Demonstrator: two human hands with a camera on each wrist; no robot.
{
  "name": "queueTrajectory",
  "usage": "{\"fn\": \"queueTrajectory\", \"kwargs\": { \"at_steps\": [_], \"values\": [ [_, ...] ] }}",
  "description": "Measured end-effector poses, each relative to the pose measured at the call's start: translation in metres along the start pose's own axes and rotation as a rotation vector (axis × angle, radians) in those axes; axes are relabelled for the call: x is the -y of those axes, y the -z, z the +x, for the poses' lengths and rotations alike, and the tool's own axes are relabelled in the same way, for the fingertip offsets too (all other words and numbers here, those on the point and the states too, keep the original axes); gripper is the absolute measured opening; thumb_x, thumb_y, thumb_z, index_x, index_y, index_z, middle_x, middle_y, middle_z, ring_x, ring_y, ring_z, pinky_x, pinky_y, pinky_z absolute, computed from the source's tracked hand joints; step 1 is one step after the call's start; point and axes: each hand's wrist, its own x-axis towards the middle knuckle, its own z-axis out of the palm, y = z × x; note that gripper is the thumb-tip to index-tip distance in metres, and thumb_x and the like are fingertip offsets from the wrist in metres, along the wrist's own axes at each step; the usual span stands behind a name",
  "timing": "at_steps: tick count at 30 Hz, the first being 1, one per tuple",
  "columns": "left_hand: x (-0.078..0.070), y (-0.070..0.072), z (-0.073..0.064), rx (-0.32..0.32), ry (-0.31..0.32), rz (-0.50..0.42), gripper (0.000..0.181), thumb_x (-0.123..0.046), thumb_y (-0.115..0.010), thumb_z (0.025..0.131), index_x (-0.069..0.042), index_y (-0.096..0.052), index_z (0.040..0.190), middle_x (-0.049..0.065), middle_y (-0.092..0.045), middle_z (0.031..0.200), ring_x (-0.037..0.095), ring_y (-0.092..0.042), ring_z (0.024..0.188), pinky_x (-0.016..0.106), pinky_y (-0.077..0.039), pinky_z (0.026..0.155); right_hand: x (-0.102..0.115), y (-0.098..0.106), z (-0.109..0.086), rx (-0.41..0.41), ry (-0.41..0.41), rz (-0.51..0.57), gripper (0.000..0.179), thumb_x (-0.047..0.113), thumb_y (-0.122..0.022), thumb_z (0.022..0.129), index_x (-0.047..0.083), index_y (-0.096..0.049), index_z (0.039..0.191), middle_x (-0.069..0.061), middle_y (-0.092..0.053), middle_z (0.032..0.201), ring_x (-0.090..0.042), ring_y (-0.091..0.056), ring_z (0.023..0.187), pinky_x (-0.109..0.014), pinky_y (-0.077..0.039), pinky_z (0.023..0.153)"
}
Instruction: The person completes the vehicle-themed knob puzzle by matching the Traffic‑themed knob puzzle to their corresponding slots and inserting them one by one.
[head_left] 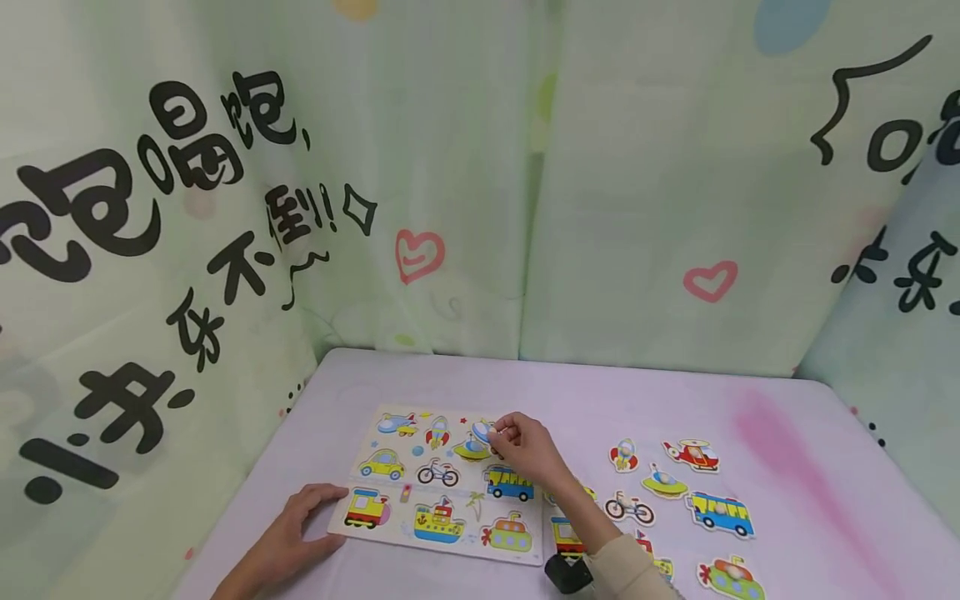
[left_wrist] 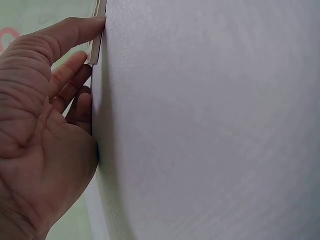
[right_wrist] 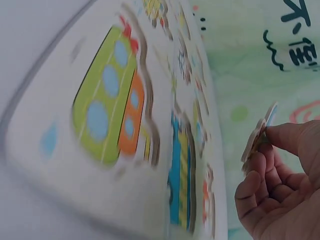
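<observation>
A flat wooden puzzle board (head_left: 408,490) with vehicle pictures lies on the table. My left hand (head_left: 294,533) is at its near left corner, thumb at the front edge and fingertips at the left edge. Above the board's far right part, my right hand (head_left: 527,451) pinches a blue-and-white puzzle piece (head_left: 482,431) between thumb and fingers. In the right wrist view that piece (right_wrist: 257,137) appears edge-on, raised off the board; its full picture is hidden. The flying saucer picture (head_left: 471,451) lies just below it, and the hand covers the board's far right corner.
Loose pieces lie right of the board: a rocket (head_left: 623,456), helicopter (head_left: 692,455), flying saucer (head_left: 664,482), bicycle (head_left: 630,509), bus (head_left: 720,514) and submarine (head_left: 731,578). The right forearm partly covers a train piece (head_left: 566,537) and others. Printed curtains (head_left: 637,208) surround the table.
</observation>
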Motion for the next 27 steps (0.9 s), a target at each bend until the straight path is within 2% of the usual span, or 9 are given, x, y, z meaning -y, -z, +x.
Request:
{"fn": "queueTrajectory", "kwargs": {
  "at_steps": [6, 10, 16, 20, 23, 27],
  "values": [
    [0.003, -0.001, 0.0, 0.018, 0.057, -0.007, 0.059, -0.025, -0.087, 0.08, -0.018, -0.061, 0.133, 0.002, -0.053, 0.142, 0.029, -0.043, 0.138, 0.053, -0.038, 0.115, 0.015, -0.031, 0.009, 0.028, 0.076, 0.04, 0.018, 0.018, -0.068, 0.098, 0.001, -0.065, 0.104, -0.002, -0.06, 0.077, -0.012, -0.052, 0.064, -0.022, -0.043, 0.056],
    [0.003, -0.001, 0.001, 0.027, 0.071, -0.021, 0.06, -0.027, -0.087, 0.08, -0.017, -0.061, 0.133, 0.004, -0.053, 0.143, 0.032, -0.042, 0.139, 0.059, -0.036, 0.115, 0.025, -0.049, 0.014, 0.016, 0.089, 0.079, 0.019, 0.018, -0.069, 0.097, 0.0, -0.065, 0.104, -0.001, -0.059, 0.077, -0.011, -0.051, 0.065, -0.022, -0.041, 0.057],
    [0.0, -0.002, 0.003, 0.018, 0.057, -0.001, 0.058, -0.026, -0.087, 0.08, -0.019, -0.062, 0.132, 0.002, -0.054, 0.142, 0.03, -0.043, 0.138, 0.057, -0.036, 0.115, 0.032, -0.067, 0.02, 0.022, 0.075, 0.099, 0.019, 0.019, -0.068, 0.098, 0.002, -0.064, 0.103, 0.0, -0.055, 0.076, -0.011, -0.049, 0.065, -0.021, -0.04, 0.057],
    [0.002, -0.004, 0.003, 0.025, 0.073, -0.035, 0.059, -0.024, -0.087, 0.08, -0.018, -0.062, 0.133, 0.003, -0.053, 0.143, 0.032, -0.042, 0.139, 0.06, -0.035, 0.115, 0.033, -0.076, 0.024, 0.039, 0.045, 0.104, 0.019, 0.022, -0.067, 0.098, 0.003, -0.063, 0.101, 0.001, -0.053, 0.075, -0.012, -0.048, 0.065, -0.022, -0.04, 0.058],
    [0.002, -0.004, 0.003, 0.031, 0.086, -0.04, 0.06, -0.026, -0.087, 0.08, -0.017, -0.061, 0.133, 0.003, -0.053, 0.143, 0.032, -0.042, 0.138, 0.061, -0.037, 0.114, 0.034, -0.083, 0.026, 0.038, 0.013, 0.093, 0.019, 0.024, -0.067, 0.098, 0.005, -0.063, 0.101, 0.001, -0.052, 0.075, -0.012, -0.048, 0.067, -0.022, -0.039, 0.058],
    [0.001, -0.003, 0.004, 0.025, 0.076, -0.025, 0.06, -0.025, -0.088, 0.079, -0.017, -0.062, 0.133, 0.004, -0.053, 0.142, 0.033, -0.043, 0.137, 0.062, -0.038, 0.112, 0.034, -0.092, 0.032, 0.012, 0.009, 0.058, 0.018, 0.024, -0.067, 0.098, 0.006, -0.063, 0.101, 0.001, -0.051, 0.077, -0.012, -0.048, 0.069, -0.022, -0.038, 0.06]
  ]
}}
